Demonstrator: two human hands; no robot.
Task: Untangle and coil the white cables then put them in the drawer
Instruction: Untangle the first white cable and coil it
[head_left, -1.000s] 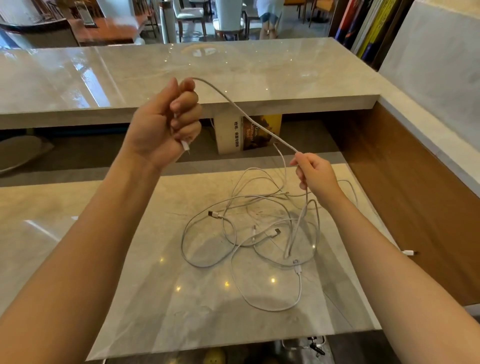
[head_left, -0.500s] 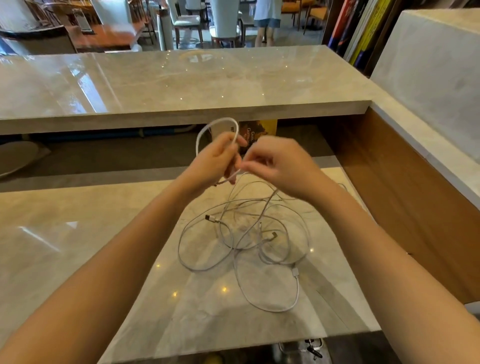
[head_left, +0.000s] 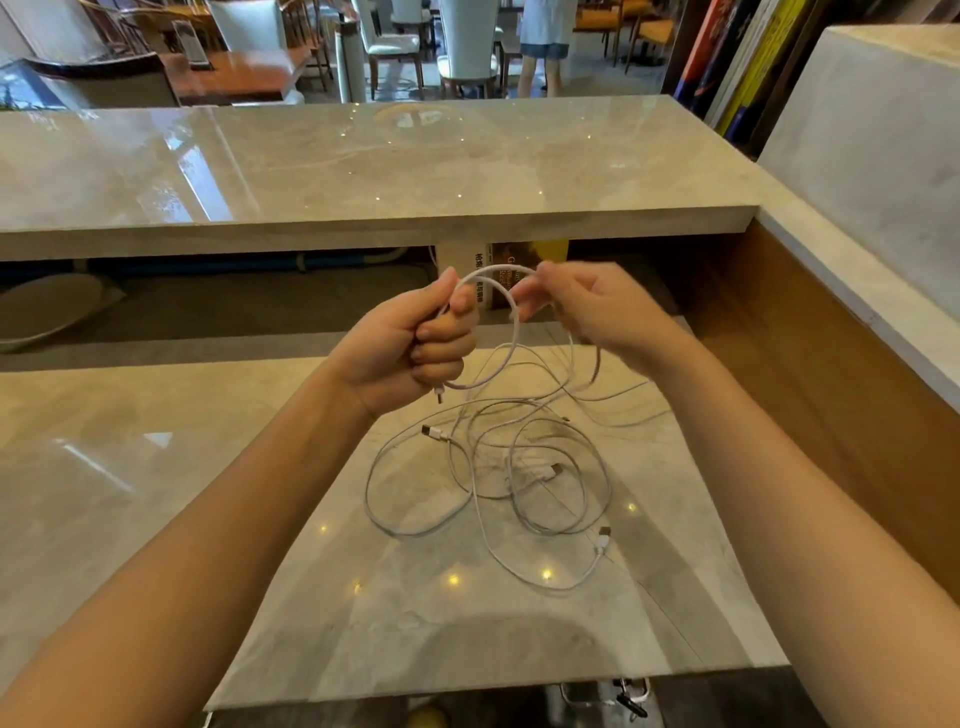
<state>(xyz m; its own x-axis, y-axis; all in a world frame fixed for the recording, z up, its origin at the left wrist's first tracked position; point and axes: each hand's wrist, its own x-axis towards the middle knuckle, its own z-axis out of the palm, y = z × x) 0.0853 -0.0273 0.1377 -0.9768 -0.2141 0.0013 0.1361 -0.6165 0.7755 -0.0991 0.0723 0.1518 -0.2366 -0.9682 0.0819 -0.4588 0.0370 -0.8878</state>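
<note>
So the thin white charging cables (head_left: 488, 483) sit in a loose tangled pile on the glossy grey marble countertop (head_left: 156, 467), right around the middle of the frame, a few plugs poking out of the mess. One strand is lifted out of it and bent into a small loop (head_left: 511, 322) just above the pile, centre of the frame. These look featherlight and floppy with a bit of spring, so I'd guess any coil wants to pop open unless it's pinched where the turns cross. The jacket looks smooth and probably slips through a loose grip. Best place to hold is the cord itself near a plug, not yanking on the connector.

The left hand (head_left: 410, 343) is curled into a tight fist around the loop's left side, a short plug end (head_left: 440, 395) dangling below it. The right hand (head_left: 587, 312) is blurry, fingers (head_left: 530, 301) only narrowly open and pinching the loop's top right. No drawer in view that I can make out.
</note>
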